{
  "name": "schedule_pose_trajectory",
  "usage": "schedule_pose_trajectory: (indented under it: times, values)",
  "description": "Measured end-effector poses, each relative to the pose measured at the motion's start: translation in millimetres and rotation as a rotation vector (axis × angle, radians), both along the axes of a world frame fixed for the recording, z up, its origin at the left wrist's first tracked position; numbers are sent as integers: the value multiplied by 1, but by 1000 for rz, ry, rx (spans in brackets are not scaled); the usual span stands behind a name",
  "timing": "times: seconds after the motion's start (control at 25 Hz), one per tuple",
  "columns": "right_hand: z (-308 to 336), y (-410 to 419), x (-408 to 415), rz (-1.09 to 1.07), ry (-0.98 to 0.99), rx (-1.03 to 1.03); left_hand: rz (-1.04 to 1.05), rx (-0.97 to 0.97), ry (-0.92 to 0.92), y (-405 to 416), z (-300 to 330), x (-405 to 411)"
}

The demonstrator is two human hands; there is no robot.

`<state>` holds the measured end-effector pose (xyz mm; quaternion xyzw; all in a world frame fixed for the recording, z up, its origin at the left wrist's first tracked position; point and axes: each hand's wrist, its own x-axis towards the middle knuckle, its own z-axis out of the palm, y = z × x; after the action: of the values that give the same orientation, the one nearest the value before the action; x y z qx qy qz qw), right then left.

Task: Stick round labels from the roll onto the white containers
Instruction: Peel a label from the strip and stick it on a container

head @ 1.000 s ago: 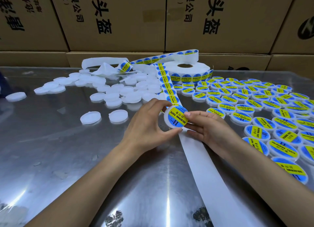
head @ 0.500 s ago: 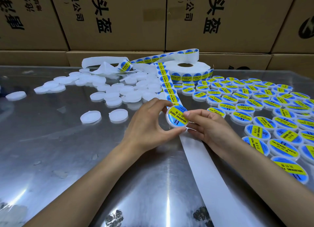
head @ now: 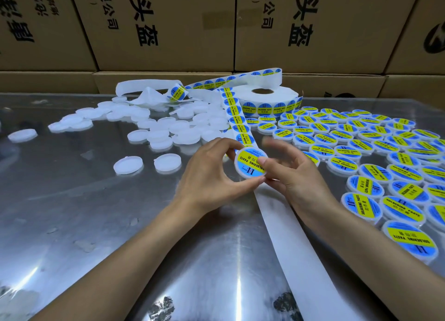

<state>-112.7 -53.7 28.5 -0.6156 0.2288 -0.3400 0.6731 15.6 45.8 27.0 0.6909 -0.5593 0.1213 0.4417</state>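
My left hand (head: 212, 174) pinches a white round container (head: 249, 164) by its rim, held tilted above the metal table; a blue and yellow label covers its top. The thumb of my right hand (head: 293, 176) presses on that label, and its other fingers are raised and blurred. The label roll (head: 262, 98) lies flat at the back centre, and its strip of labels (head: 237, 121) runs down toward my hands. Several unlabelled white containers (head: 166, 128) lie at the left. Several labelled containers (head: 361, 157) cover the right side.
The bare backing strip (head: 298, 253) runs from under my hands to the near edge. Crumpled backing paper (head: 147, 94) lies behind the white containers. Cardboard boxes (head: 168, 27) wall off the back of the shiny metal table (head: 84, 212).
My right hand's fingers have lifted and spread while its thumb has come onto the label. The container has tilted and turned a little in my left hand.
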Motion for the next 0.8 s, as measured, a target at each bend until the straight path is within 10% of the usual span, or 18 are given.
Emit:
schedule_pose_trajectory:
  times: [0.36, 0.8]
  values:
    - [-1, 2, -2, 353, 124, 60, -111, -68, -35, 3, 2, -12]
    - [10, 12, 2, 41, 155, 150, -138, -97, 54, 0, 2, -20]
